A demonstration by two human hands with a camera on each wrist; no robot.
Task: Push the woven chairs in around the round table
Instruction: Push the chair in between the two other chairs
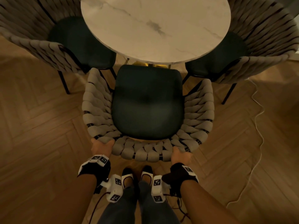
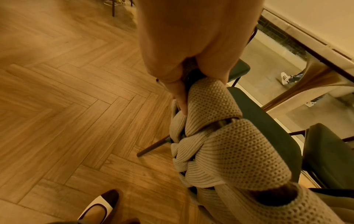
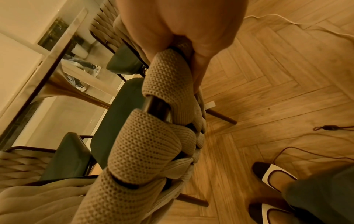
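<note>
Left hand point(image 1: 101, 147) fingers point(image 2: 180, 97) curled over the chair point(image 1: 148, 110) back's thick beige woven rim, dark green seat just short of the round marble counter point(image 1: 155, 28), right hand point(image 1: 180, 156) gripping the rim likewise

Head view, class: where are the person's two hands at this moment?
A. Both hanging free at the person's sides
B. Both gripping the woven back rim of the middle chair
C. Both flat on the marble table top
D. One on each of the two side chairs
B: the left hand and the right hand each curl over the woven back rim of the middle chair, while the round table and the side chairs go untouched.
</note>
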